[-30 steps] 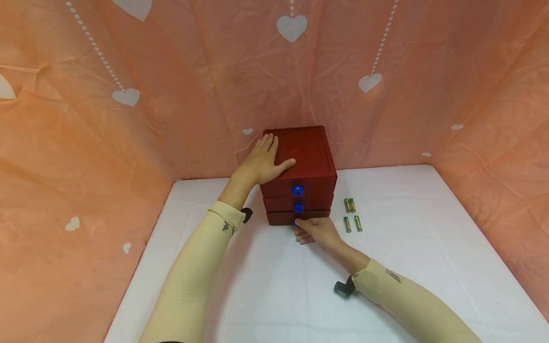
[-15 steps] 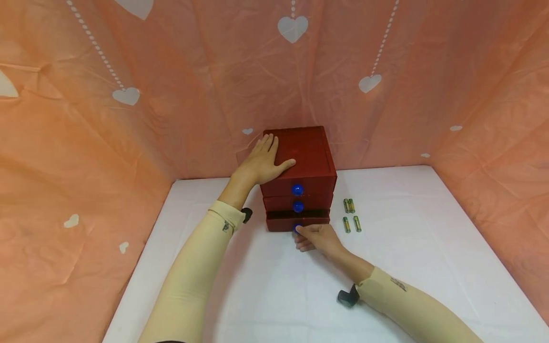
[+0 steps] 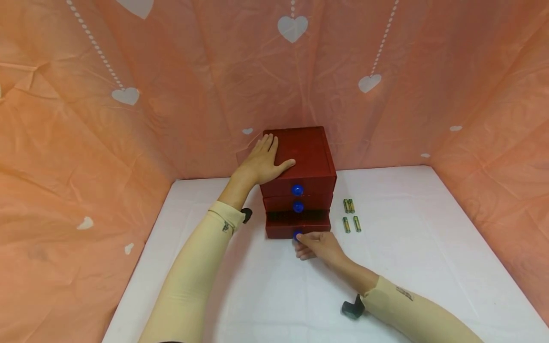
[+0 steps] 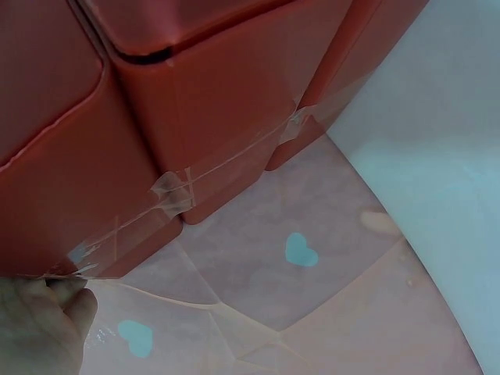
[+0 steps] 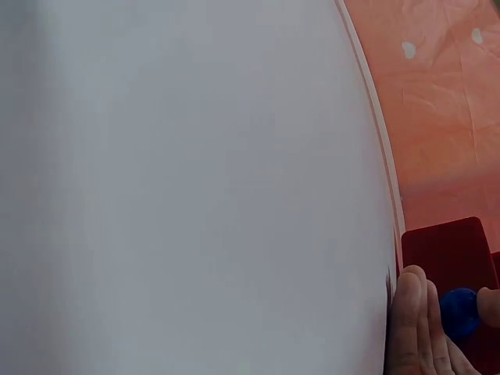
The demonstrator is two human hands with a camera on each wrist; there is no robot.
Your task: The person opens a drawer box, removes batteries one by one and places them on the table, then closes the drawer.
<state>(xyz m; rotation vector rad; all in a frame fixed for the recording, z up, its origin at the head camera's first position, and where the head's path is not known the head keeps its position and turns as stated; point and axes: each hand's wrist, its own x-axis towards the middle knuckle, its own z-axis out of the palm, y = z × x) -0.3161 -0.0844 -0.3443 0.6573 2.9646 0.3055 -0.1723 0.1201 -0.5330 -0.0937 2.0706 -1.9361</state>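
A dark red chest of drawers [image 3: 306, 152] with three drawers stands at the back of the table. My left hand [image 3: 262, 162] lies flat on the left of its top, fingers straight and thumb spread. Low at the front, my right hand [image 3: 319, 245] pinches the round blue knob [image 5: 459, 312] of the bottom drawer [image 3: 280, 232], which stands partly pulled out, with a dark gap showing behind its front. The middle drawer [image 3: 279, 205] and top drawer [image 3: 279, 187] are pushed in, each with its own blue knob. Clear tape [image 4: 176, 191] runs along the chest's side in the left wrist view.
Several green and gold batteries [image 3: 351, 224] lie on the white table [image 3: 407, 228] to the right of the chest. An orange cloth [image 3: 214, 85] with white hearts hangs behind and at both sides. In front of the drawers, white tabletop [image 3: 266, 290] stretches toward me.
The bottom drawer has slid out toward me, from nearly closed to partly open, drawn by my right hand on its knob. My left hand has stayed in place on the top.
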